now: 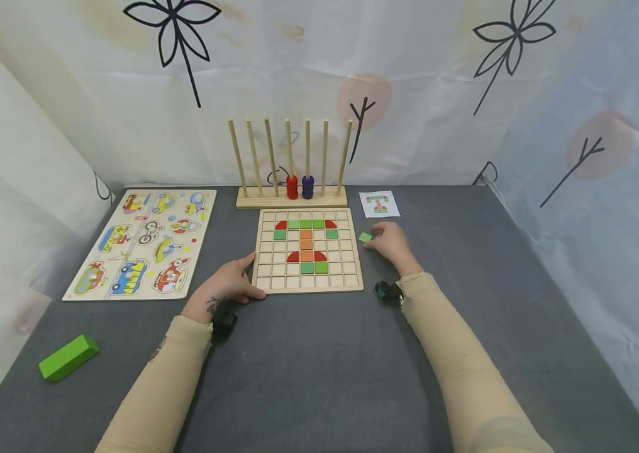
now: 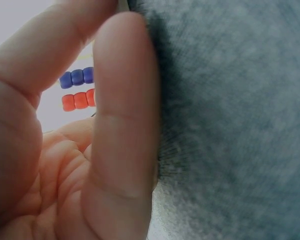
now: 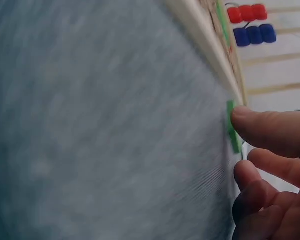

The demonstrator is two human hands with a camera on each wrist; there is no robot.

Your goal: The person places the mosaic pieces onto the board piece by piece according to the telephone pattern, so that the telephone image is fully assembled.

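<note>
A square wooden grid board (image 1: 274,283) lies in the middle of the table with a T-like pattern of green, orange and red tiles set in its cells. Along its left edge and lower left corner, the fingers and thumb of my left hand (image 1: 227,281) rest, spread fairly straight. My right hand (image 1: 392,244) is just off the board's upper right side, pinching a green square tile (image 1: 365,237) at the fingertips. In the right wrist view the green tile (image 3: 232,127) shows edge-on by the thumb tip. A small card (image 1: 378,204) with a printed T-shaped pattern lies beyond the right hand.
Behind the board stands a wooden rack (image 1: 291,200) of upright pegs, with red beads (image 1: 292,187) and purple beads (image 1: 307,187) on two of them. To the left lie a picture puzzle board (image 1: 144,245) and a green block (image 1: 68,358). White cloth hangs around the table.
</note>
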